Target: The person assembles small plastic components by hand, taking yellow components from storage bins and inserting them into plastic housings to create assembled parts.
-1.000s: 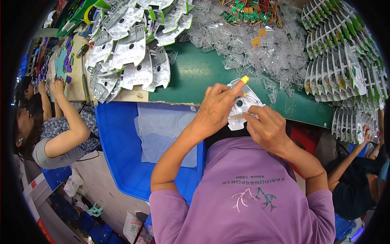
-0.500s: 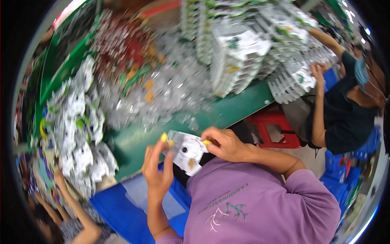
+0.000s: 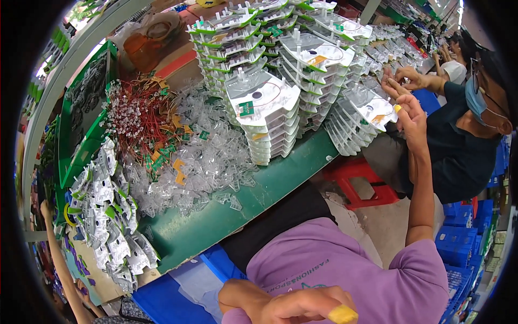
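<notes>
My left hand (image 3: 302, 305) is low in front of my purple shirt, partly cut off by the lower edge. Its fingers stretch to the right, one tip covered by a yellow finger cot (image 3: 343, 314), and nothing shows in them. Out to the right reaches my right hand (image 3: 414, 121), its fingers apart and another yellow cot on one tip. That tip is at the edge of a white plastic shell (image 3: 369, 108), the top one of a leaning stack; whether they touch is hard to tell. A co-worker's hands (image 3: 402, 81) are just beyond it.
Tall stacks of white, green-edged shells (image 3: 261, 97) stand on the green table (image 3: 216, 229). To their left are clear plastic parts (image 3: 189, 183) and red-wired pieces (image 3: 137, 113). More shells (image 3: 113, 216) are heaped at left. Below are a blue bin (image 3: 162, 299) and a red stool (image 3: 364, 189).
Both hands held a white shell before my shirt; it has left there. My right hand has moved far right to the leaning stack, my left down toward the lower edge.
</notes>
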{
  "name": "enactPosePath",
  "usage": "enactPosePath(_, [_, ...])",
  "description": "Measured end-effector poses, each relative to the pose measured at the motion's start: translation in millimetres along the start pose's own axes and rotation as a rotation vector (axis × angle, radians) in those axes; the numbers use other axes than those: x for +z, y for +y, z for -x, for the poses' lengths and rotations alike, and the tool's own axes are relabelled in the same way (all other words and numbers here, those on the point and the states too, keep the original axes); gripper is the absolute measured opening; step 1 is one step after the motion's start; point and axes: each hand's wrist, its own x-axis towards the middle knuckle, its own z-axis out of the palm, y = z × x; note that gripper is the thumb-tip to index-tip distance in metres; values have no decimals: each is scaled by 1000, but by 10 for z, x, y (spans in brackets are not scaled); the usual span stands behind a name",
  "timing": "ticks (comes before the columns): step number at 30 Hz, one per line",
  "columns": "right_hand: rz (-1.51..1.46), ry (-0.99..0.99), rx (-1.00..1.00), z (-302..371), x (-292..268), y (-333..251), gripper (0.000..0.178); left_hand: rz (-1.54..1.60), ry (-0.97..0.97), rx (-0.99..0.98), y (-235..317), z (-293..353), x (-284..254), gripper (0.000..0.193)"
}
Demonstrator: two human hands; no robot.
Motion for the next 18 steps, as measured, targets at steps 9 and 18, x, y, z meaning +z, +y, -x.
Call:
enactPosePath(9, [-68, 13, -171, -76, 89, 137, 30, -167, 75, 206, 107, -145, 31, 59])
enactPosePath(18, [-145, -676, -439, 1072, 1898, -877, 19, -434, -6, 355, 396, 180, 55, 48])
